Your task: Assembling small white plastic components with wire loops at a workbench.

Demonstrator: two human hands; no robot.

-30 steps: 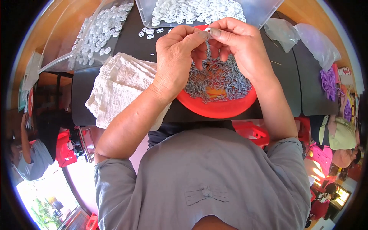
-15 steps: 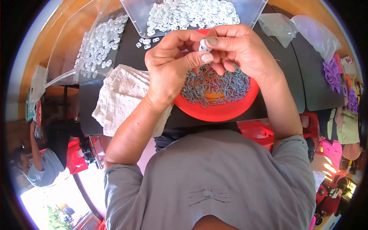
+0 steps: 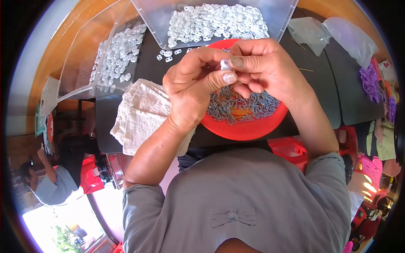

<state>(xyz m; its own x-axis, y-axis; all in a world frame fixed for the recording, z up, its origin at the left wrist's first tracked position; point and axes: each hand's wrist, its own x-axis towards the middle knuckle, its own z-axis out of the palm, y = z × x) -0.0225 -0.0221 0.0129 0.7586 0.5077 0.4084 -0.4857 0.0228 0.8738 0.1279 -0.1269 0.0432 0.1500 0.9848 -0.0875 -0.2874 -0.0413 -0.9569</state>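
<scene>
White plastic piece [image 3: 225, 64] pinched by left hand [image 3: 192, 90] and right hand [image 3: 263, 69] grip, above red bowl [image 3: 247, 128] of screws [image 3: 236, 107]; towel [image 3: 141, 114] left.

A dark worktop [image 3: 316, 80] carries everything here. At its near edge sits a round red dish [image 3: 244, 128] filled with small grey metal pieces [image 3: 236, 107]. Just left of the dish lies a folded white cloth [image 3: 141, 114], which hangs a little over the near edge. At the far side stands a clear plastic bin [image 3: 164, 25] heaped with small white plastic parts [image 3: 215, 23]; a few loose white parts [image 3: 168, 55] lie on the worktop in front of it. A second clear bin [image 3: 84, 67] with more white parts stands at the left end. Two crumpled clear plastic bags [image 3: 333, 31] lie toward the far right, and purple pieces [image 3: 370, 82] lie at the right edge.
</scene>
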